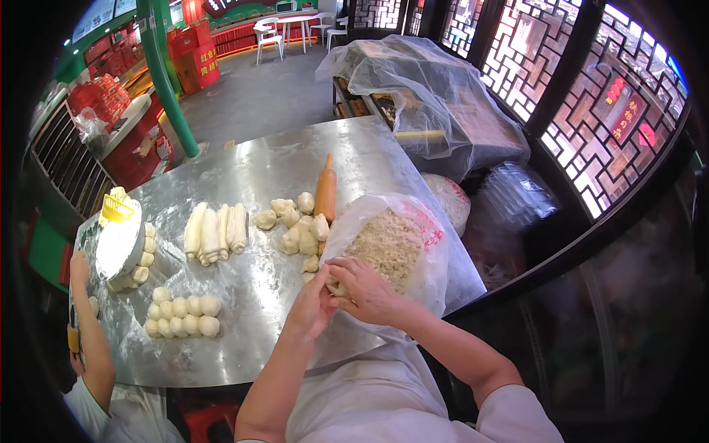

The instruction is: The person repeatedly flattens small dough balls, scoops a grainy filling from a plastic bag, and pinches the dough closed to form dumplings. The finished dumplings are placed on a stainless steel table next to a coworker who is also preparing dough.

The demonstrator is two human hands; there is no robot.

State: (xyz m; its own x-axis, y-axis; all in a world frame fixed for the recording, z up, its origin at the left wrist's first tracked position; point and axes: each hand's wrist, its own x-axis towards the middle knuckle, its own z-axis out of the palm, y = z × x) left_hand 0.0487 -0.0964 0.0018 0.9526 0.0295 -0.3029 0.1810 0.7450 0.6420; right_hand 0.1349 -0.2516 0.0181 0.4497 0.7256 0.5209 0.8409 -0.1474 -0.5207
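My left hand (314, 307) and my right hand (363, 290) meet around a small piece of dough (335, 287), mostly hidden by the fingers. They are at the near left edge of a clear plastic bag (437, 266) full of crumbly, beige filling (385, 246). Just beyond them lie several lumps of dough (299, 238) and a wooden rolling pin (326, 194). Rolled lengths of dough (210, 232) lie side by side further left. Nearer the front edge, round dough balls (185, 315) stand in rows.
A co-worker's arm (94, 332) reaches over the left end of the steel table (243, 354). Near it stands a bowl of white powder (113, 249) with a yellow scraper (117, 209). Plastic sheeting (432, 83) covers a rack beyond the table; a green post (169, 88) rises behind.
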